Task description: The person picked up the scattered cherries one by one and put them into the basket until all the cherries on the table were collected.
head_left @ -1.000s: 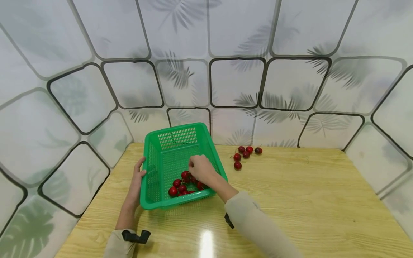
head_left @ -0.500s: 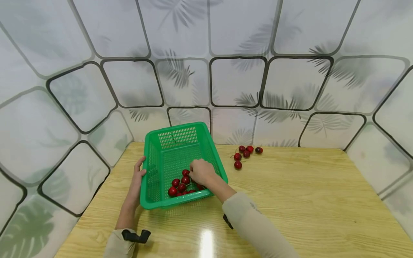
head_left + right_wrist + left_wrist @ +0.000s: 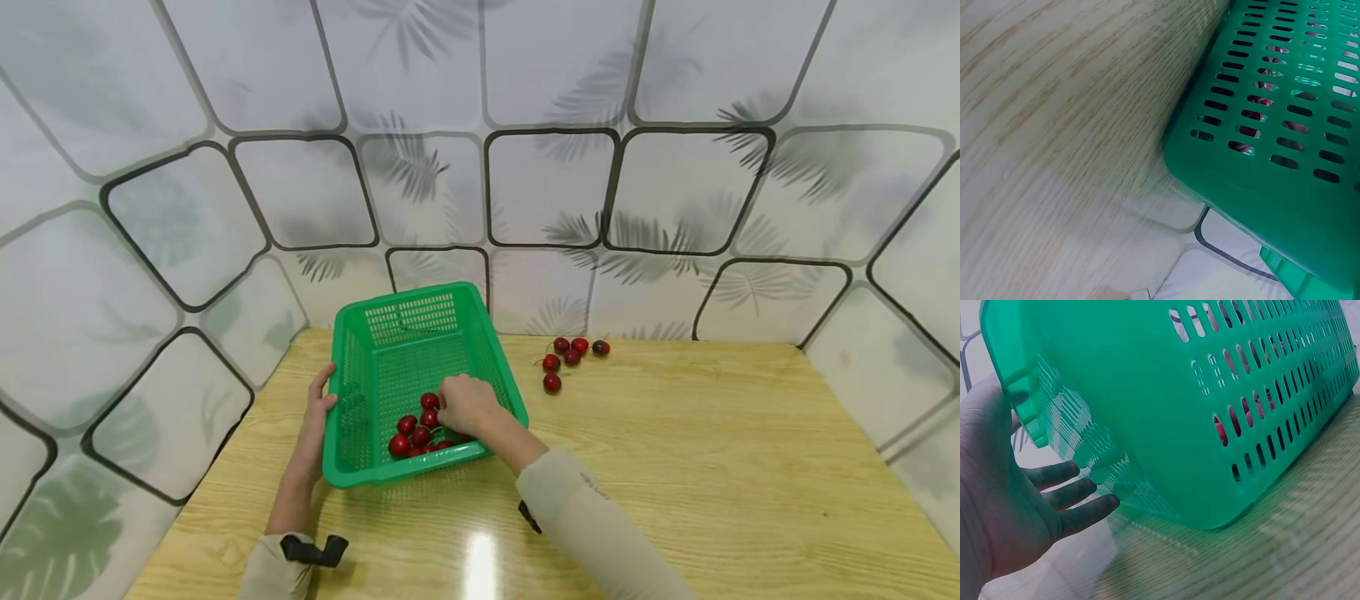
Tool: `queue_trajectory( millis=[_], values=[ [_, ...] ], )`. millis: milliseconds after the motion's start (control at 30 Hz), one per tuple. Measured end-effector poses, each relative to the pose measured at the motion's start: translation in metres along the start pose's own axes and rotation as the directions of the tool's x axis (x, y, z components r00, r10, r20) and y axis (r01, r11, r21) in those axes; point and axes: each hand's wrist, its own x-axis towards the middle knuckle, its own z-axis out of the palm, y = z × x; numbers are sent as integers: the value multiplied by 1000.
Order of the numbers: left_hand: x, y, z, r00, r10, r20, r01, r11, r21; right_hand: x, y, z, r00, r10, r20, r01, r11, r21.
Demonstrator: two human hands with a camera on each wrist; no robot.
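A green plastic basket [image 3: 362,476] with slotted sides stands on the wooden table. Several dark red cherries [image 3: 400,446], some with stems, lie in its near part. My left hand [image 3: 316,421] is at the basket's left rim, index finger and thumb touching the edge. In the left wrist view its other fingers [image 3: 1088,512] are straight and spread beside the outer wall. My right hand [image 3: 472,406] reaches over the right rim, bent down among the cherries. Its fingertips are hidden under the hand, so I cannot tell whether they pinch a cherry. The right wrist view shows the basket's slotted wall [image 3: 1254,131].
Several loose cherries [image 3: 572,357] lie on the table [image 3: 712,467] to the right of the basket, near the back edge. A pale patterned wall covering [image 3: 551,192] rises behind the table and on both sides. Both wrists carry black camera mounts [image 3: 315,551].
My right hand has shifted slightly down among the cherries, and a few cherries beside it have moved a little. My left hand has stayed at the rim; the loose cherries lie as before.
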Motion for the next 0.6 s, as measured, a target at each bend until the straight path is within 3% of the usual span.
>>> queue_trajectory(
  millis=[600],
  values=[
    [-2, -1, -1, 1000, 5, 0, -5, 1000, 19, -2, 1, -1, 998, -29, -55, 32, 998, 60]
  ],
)
